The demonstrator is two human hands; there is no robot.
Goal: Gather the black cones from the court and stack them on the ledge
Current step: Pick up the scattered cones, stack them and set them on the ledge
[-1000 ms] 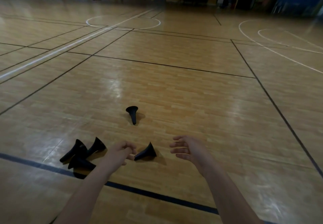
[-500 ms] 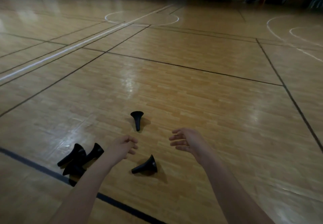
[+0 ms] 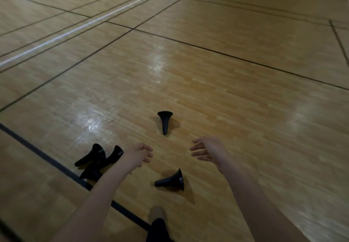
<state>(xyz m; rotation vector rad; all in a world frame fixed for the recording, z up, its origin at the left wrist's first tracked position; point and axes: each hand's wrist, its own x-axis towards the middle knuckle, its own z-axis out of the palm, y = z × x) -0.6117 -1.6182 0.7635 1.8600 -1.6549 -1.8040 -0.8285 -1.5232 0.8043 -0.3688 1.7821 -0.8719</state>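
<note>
Head view: left hand (image 3: 139, 155) and right hand (image 3: 209, 149) hover empty, fingers relaxed, above toppled black cones (image 3: 171, 179), likely light stiff plastic, best gripped round the narrow neck.

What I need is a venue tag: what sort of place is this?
Likely an indoor sports court: glossy wooden plank floor, painted black and white court lines, and small black plastic cones lying on it.

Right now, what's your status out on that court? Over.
Left hand and right hand empty, fingers loose. Cone ahead lying on its side, near cone tipped too, pile by the left forearm. Nothing between hands and cones.
</note>
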